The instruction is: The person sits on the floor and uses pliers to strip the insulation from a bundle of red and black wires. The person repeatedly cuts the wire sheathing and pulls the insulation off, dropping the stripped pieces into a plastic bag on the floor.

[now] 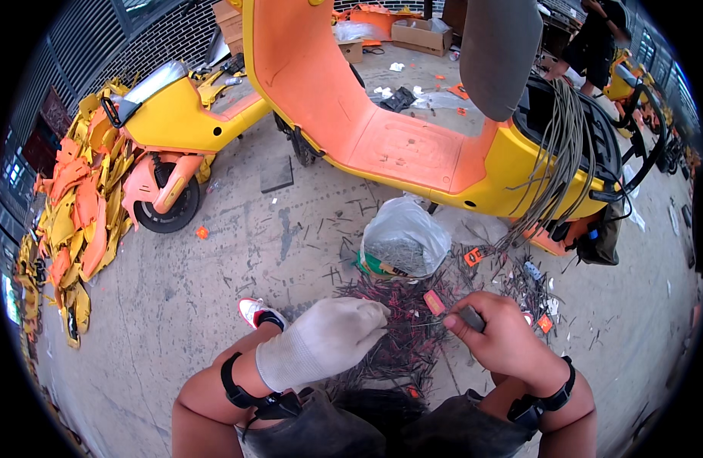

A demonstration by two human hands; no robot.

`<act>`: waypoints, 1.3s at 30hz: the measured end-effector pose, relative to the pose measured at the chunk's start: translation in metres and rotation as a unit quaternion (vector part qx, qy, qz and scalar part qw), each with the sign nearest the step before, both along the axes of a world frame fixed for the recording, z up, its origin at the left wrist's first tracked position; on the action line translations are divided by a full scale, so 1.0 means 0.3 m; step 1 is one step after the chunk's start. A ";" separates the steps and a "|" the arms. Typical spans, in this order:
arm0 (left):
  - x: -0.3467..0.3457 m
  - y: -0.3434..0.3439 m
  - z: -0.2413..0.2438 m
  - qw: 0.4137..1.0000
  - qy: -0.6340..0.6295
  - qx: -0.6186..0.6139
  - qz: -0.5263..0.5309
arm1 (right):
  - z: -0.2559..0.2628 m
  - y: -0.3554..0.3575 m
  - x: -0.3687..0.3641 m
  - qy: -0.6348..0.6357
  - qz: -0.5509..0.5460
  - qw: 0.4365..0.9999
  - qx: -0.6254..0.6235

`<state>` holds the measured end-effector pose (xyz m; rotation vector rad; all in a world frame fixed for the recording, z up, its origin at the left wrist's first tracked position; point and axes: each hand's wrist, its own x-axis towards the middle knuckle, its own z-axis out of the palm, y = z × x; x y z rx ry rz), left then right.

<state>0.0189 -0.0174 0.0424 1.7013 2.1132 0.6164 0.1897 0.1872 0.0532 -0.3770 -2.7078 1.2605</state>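
Note:
My left hand (334,332) wears a pale knitted work glove. Its curled fingers pinch one end of a thin wire (423,324), which runs across to my right hand. The bare right hand (497,329) grips a small dark grey tool (471,318), probably a blade, against its thumb. Beneath both hands spreads a heap of dark and pinkish-red stripped insulation scraps (403,349). A small red-pink object (434,302) lies on that heap. Just beyond stands a plastic-lined container (405,229), filled with fine silvery wire pieces (405,256).
A yellow and orange electric scooter (408,151) stands ahead, with a bundle of grey cables (563,143) draped over its rear. Another scooter front (165,109) is left, beside piled body panels (82,200). A person (600,46) stands at back right. Cardboard boxes (423,37) sit behind.

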 end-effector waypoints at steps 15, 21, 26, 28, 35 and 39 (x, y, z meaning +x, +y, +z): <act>-0.010 -0.004 -0.001 1.000 -0.006 0.022 0.010 | 0.001 0.002 0.001 -0.010 -0.010 1.000 -0.006; -0.008 0.012 0.023 0.997 -0.060 0.047 0.034 | 0.012 0.001 0.002 -0.024 -0.028 0.999 -0.010; -0.009 0.007 -0.027 0.996 -0.003 0.088 -0.010 | 0.007 0.001 0.003 -0.008 -0.023 1.000 -0.001; -0.010 0.004 -0.024 0.997 -0.020 0.076 -0.006 | 0.006 0.002 0.003 -0.008 -0.018 1.000 -0.003; -0.008 0.012 0.009 0.996 -0.068 0.046 0.027 | 0.004 0.001 0.002 -0.023 -0.015 1.000 -0.011; -0.015 0.012 -0.036 0.995 0.022 0.096 -0.024 | -0.004 0.002 0.002 -0.010 -0.009 1.000 0.000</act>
